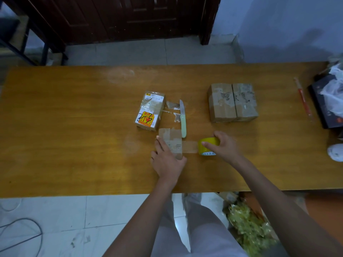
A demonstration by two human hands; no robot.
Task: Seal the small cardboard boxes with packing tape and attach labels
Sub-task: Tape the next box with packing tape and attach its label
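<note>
Your left hand [167,160] lies flat with straight fingers on the small cardboard box [171,141], pinning it to the surface [74,127] near the front edge. Your right hand [222,145] grasps the yellow tape roll [207,146], fingers curled over it, just right of the box. A strip of clear tape [190,147] runs from the roll to the box top.

The risks from here, as I judge them:
- If your left hand eases off while you pull, the light box could slide toward the roll and the strip would go on crooked.
- The stretched strip hangs low over the surface; let it sag and it may stick to the wood or fold onto itself.
- The knife [182,117] with the pale green handle lies just beyond the box, blade pointing away from you. Reaching for it with the strip taut could twist the tape.

Beyond it, 1 labelled box [150,110] stands to the left and 2 taped boxes [233,102] sit together well to the right.

Your left palm hides the box's near left part, so I cannot tell whether the tape reaches that side. The labels' print is too small to read, and the items at the right edge are cut off.
</note>
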